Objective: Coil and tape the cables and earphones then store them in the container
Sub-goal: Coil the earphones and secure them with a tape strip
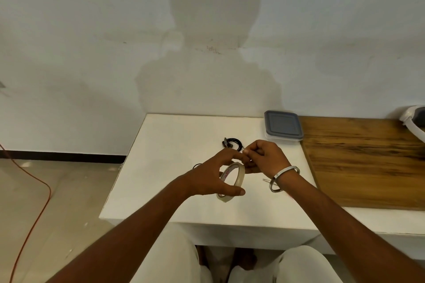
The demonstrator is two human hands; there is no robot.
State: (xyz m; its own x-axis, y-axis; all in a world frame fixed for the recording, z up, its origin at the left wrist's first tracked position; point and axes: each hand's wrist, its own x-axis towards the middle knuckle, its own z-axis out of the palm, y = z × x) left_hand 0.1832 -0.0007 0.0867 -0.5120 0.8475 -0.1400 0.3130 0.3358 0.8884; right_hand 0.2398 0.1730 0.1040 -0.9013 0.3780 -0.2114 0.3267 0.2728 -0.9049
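Above the white table [161, 167] my left hand [213, 177] grips a roll of clear tape [232, 181] between thumb and fingers. My right hand [264, 156] pinches at the roll's upper edge, where the tape end would be; the end itself is too small to see. A coiled black cable [232, 142] lies on the table just behind my hands. A bit of another black cable [197, 165] shows left of my left hand, mostly hidden. The container [283, 127], clear with a grey lid on it, stands at the table's back right corner.
A wooden board [368, 161] covers the surface to the right. A thin metal object [266, 180] lies by my right wrist. A white device [414, 119] sits at the far right. An orange cord [34, 202] runs across the floor on the left. The wall is close behind.
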